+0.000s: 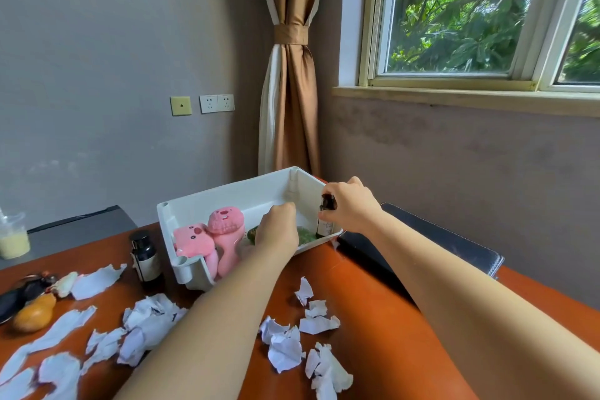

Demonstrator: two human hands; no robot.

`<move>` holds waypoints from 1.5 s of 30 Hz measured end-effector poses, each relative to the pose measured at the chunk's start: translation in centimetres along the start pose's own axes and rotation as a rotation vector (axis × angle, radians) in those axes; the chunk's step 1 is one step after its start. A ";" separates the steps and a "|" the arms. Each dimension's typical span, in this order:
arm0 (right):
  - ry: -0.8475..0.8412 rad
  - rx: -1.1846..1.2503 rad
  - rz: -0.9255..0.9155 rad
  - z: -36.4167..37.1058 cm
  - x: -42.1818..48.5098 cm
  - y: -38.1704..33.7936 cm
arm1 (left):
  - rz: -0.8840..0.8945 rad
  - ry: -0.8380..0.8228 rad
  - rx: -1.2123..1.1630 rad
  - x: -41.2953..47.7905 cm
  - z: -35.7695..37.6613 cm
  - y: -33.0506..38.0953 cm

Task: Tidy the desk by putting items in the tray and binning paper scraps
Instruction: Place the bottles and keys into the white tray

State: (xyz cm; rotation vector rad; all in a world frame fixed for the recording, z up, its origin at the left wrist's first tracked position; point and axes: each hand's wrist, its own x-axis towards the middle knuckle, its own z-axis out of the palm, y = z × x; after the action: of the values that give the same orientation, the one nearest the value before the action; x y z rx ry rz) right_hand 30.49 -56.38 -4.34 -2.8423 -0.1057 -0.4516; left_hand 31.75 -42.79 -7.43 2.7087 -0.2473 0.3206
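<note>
Dark little bottle [324, 224] pinched at its cap inside the white tray [227, 195].
The right hand [352, 206] curls its fingers round the cap, and the bottle stands upright in the tray's near right corner. The left hand [277, 227] dips in beside it, fingers bent down over something green [252, 232]; I cannot tell whether they hold it. Two pink plush toys [211, 237] lie at the tray's left end. On the orange desk [373, 318] around it, torn paper scraps [285, 347] lie scattered, and a bigger dark bottle [146, 256] stands just to its left.
</note>
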 end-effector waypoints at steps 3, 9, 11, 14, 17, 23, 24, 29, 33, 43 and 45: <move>0.002 -0.041 -0.003 0.2 0.0 -0.2 | -0.001 -0.031 0.025 0.1 0.0 -0.2; -0.029 -0.107 -0.009 -0.1 0.0 -0.7 | 0.038 -0.099 0.053 -0.2 -0.7 -0.3; -0.038 -0.115 -0.001 -0.6 -0.1 -1.0 | 0.088 -0.103 0.049 -0.6 -1.4 -0.1; -0.046 -0.120 0.007 -1.6 -0.5 -1.6 | 0.158 -0.087 0.033 -1.4 -2.9 -0.1; -0.052 -0.124 0.007 -2.7 -1.3 -2.5 | 0.207 -0.088 0.041 -2.7 -4.7 -0.1; -0.069 -0.138 -0.009 -5.2 -3.9 -5.4 | 0.236 -0.087 0.093 -6.4 -8.8 -0.8; -0.077 -0.126 -0.010 -5.6 -4.4 -6.1 | 0.238 -0.087 0.098 -7.2 -9.6 -1.1; -0.122 -0.052 -0.060 -7.2 -7.3 -9.7 | 0.227 -0.109 0.122 -11.1 -13.3 -3.2; -0.143 -0.028 -0.129 -7.8 -9.2 -12.7 | 0.205 -0.120 0.077 -14.4 -15.7 -5.8; -0.249 -0.005 -0.244 -5.1 -11.6 -19.8 | 0.047 -0.092 0.093 -20.1 -18.4 -13.4; -0.264 -0.020 -0.257 -4.4 -11.5 -21.1 | 0.000 -0.107 0.100 -20.6 -18.5 -15.1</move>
State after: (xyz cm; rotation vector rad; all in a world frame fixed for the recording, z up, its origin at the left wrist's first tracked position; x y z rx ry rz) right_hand 15.96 -37.57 1.21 -2.9044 -0.5228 -0.1234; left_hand 11.83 -19.01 -1.77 2.8290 -0.2686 0.1925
